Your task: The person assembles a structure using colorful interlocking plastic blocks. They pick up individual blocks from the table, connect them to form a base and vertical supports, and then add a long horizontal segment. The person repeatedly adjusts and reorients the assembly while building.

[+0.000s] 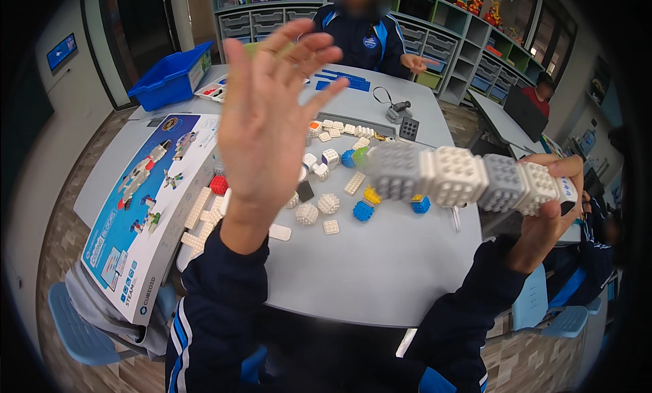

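My left hand (268, 121) is raised over the table with its fingers spread and nothing in it. On the right, my right hand (557, 189) grips one end of a row of joined studded cube blocks (458, 177). The row alternates grey and white and points leftward above the table; its far grey end is blurred. Below and behind it lie loose pieces: white studded blocks (329, 203), a blue block (363, 211) with a yellow one, and a red block (219, 184) near my left forearm.
A big building-block box (146, 203) lies at the table's left edge. Behind it stands a blue bin (173, 77). Across the table is a person (360, 40) in a dark jacket. A grey block with a cable (399, 112) sits at the far right. Shelves (441, 47) line the back.
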{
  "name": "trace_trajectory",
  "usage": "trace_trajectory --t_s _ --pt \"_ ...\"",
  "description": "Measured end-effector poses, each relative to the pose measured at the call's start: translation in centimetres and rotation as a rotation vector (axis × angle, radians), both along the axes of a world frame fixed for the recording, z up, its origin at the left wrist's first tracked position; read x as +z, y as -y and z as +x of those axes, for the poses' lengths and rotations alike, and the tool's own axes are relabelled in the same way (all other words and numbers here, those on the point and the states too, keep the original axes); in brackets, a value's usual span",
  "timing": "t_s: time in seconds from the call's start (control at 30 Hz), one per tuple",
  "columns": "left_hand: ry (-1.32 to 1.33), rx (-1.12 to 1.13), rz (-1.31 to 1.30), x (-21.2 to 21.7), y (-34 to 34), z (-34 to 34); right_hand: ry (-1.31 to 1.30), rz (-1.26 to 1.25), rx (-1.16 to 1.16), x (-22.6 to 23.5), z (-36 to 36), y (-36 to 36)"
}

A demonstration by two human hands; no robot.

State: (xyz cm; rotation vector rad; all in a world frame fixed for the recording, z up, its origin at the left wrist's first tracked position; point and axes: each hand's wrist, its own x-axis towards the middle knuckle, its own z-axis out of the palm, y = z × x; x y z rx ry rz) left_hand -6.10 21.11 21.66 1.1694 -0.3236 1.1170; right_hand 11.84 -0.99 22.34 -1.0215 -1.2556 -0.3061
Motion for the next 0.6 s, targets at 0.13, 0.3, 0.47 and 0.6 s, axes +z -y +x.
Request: trace_trajectory --t_s 0.13,0.3,0.47,0.6 --pt "-0.027 0.213 0.103 -0.8 1.1 1.2 0.033 -0.182 0.207 -0.9 -0.4 -1.1" --pt "-0.091 0.116 0.150 -1.7 1.6 1.9 -0.034 -0.139 0.183 -1.8 0.5 -1.3" --pt "-0.049 0.084 0.133 -1.2 0.3 0.9 -0.045 -0.173 0.108 -1.6 0.3 -0.6" --pt "-0.105 0.243 0.257 -0.5 -1.1 -0.4 -0.040 -0.151 0.023 -1.2 0.1 0.0"
